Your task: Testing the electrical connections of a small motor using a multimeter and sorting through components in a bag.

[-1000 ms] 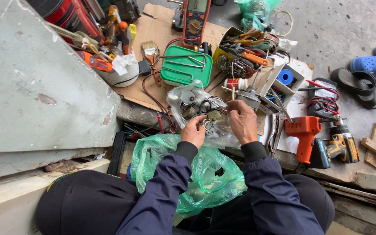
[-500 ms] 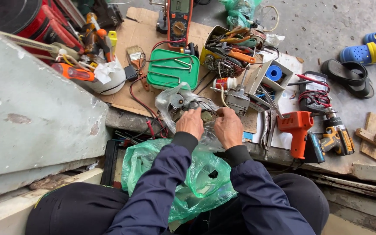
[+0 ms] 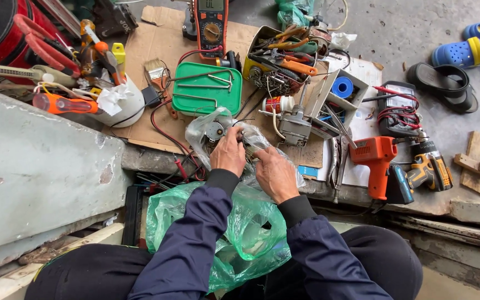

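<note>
Both forearms reach forward, the hands close together over a clear plastic bag (image 3: 209, 130) that lies on the cardboard (image 3: 156, 50) below the green lid (image 3: 206, 91). The left hand (image 3: 229, 155) has its grip closed on the bag. The right hand (image 3: 276, 175) pinches its crumpled edge, knuckles up.

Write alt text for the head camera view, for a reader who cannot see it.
A seated person's left hand and right hand work at a clear plastic bag of small metal parts, above a green plastic bag on their lap. Around them lie a green plastic lid, a multimeter, an orange soldering gun and a cordless drill.
</note>
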